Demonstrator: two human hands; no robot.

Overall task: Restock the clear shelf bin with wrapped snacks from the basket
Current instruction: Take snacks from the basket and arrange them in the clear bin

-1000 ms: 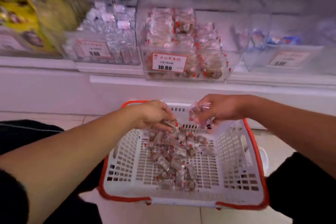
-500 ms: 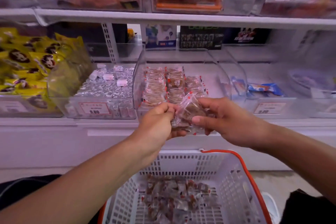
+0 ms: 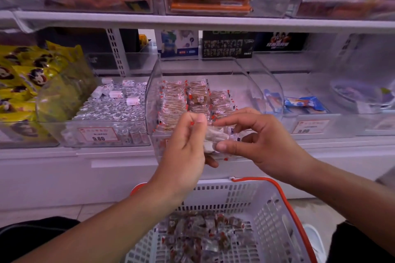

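The clear shelf bin stands at the middle of the lower shelf, holding rows of wrapped brown snacks. In front of its opening, my left hand and my right hand together hold a few wrapped snacks. My left hand grips them from the left, fingers curled. My right hand pinches them between thumb and fingers from the right. Below stands the white basket with red handles, holding a pile of several wrapped snacks.
A bin of silver-wrapped sweets sits left of the clear bin, with yellow packets further left. A bin with blue packets is on the right. An upper shelf carries more bins and price tags.
Both hands lifted from the basket to the shelf bin's opening with wrapped snacks. In the last half second they stayed there and the right fingers shifted on the snacks.
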